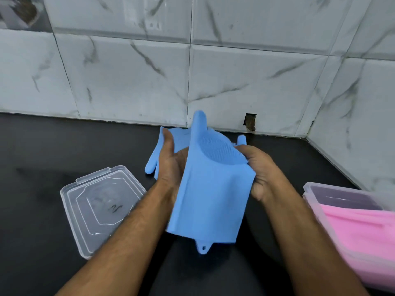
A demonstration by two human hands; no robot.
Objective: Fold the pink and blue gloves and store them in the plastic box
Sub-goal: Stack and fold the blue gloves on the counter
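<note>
Both hands held a blue glove [210,189] up over the dark table [42,150]: the left hand [171,165] had its fingers curled round the glove's left edge, and the right hand [259,167] gripped its right edge, where the bristled palm was bent over toward the cuff. A second blue glove [159,154] lay flat on the table just behind the left hand, near the tiled wall [128,71]. At the right edge stood the clear plastic box [314,189] with the pink gloves [359,229] inside it, and its clear lid [100,208] lay apart on the table to the left.
</note>
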